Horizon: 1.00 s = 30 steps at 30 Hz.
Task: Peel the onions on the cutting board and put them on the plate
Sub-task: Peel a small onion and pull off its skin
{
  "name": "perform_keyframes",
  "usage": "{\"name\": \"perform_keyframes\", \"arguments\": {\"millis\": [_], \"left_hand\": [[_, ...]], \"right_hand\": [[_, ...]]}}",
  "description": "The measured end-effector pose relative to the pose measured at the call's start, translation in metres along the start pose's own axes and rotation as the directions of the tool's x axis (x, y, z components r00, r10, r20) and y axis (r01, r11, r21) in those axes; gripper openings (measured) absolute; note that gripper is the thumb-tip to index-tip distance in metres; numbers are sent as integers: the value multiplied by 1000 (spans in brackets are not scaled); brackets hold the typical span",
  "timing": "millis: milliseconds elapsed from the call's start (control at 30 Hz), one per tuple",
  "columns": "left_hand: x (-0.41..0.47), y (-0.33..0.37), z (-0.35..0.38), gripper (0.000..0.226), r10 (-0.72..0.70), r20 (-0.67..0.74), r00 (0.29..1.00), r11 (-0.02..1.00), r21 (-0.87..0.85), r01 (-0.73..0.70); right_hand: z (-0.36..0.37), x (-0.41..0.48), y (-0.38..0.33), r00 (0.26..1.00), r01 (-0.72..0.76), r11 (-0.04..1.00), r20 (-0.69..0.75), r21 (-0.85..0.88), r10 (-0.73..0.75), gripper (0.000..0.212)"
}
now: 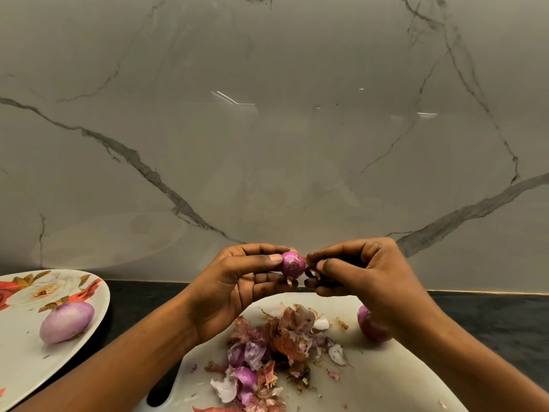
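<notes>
Peeling: left hand (237, 281) pinches small round purple onion (292, 265) above white cutting board (386, 379); right hand (365, 272) pinches its dry skin (312, 273).
Risk: slick bulb may slip (fingertip hold looks slight), dropping among purple-brown peelings (276, 346).

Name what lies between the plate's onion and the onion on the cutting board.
In the head view: the left forearm, then the heap of onion skins.

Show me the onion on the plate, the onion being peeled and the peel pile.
onion on the plate (66, 322): head view, middle of its side.
onion being peeled (292, 264): head view, its purple front.
peel pile (276, 343): head view, heap's centre.
</notes>
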<state>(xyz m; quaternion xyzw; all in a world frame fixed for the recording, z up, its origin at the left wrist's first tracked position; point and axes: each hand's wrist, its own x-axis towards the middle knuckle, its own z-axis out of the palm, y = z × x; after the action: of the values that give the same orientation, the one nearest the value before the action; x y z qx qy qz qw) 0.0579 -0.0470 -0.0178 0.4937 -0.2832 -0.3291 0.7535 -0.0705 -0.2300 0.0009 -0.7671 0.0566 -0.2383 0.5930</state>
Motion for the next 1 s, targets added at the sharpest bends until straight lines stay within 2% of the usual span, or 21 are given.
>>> {"name": "perform_keyframes", "arguments": {"millis": [167, 267, 400, 467, 567, 667, 767, 900, 1000], "left_hand": [[0, -2, 0, 41, -32, 6, 999, 998, -45, 32], [0, -3, 2, 41, -5, 3, 1000, 1000, 13, 5], [-1, -4, 3, 42, 18, -2, 1000, 999, 42, -18], [-1, -4, 3, 41, 19, 8, 1000, 998, 52, -20], [-1, -4, 2, 40, 18, 0, 1000, 998, 53, -18], [-1, -4, 1, 38, 18, 5, 1000, 1000, 24, -18], [-1, -4, 0, 42, 23, 9, 1000, 1000, 10, -23], [-3, -4, 2, 44, 56, -28, 998, 992, 118, -52], [-6, -6, 5, 48, 128, -22, 992, 955, 271, -117]], "right_hand": [[1, 0, 3, 1000, -2, 1000, 6, -28, 2, 17], [2, 0, 3, 999, 0, 1000, 52, -29, 1, 14], [2, -4, 4, 990, 84, 984, 122, -155, -65, 34], [2, -4, 5, 991, 112, 974, 98, -196, -94, 27], [0, 0, 6, 993, 114, 980, 26, -160, -111, 15], [-2, 2, 6, 994, 72, 993, -79, -89, -79, 15], [-4, 3, 6, 995, 46, 995, -81, -91, -54, 22], [0, 0, 8, 1000, 20, 993, -4, -118, -21, 31], [2, -1, 3, 997, -27, 999, 66, -21, 28, 27]]}}
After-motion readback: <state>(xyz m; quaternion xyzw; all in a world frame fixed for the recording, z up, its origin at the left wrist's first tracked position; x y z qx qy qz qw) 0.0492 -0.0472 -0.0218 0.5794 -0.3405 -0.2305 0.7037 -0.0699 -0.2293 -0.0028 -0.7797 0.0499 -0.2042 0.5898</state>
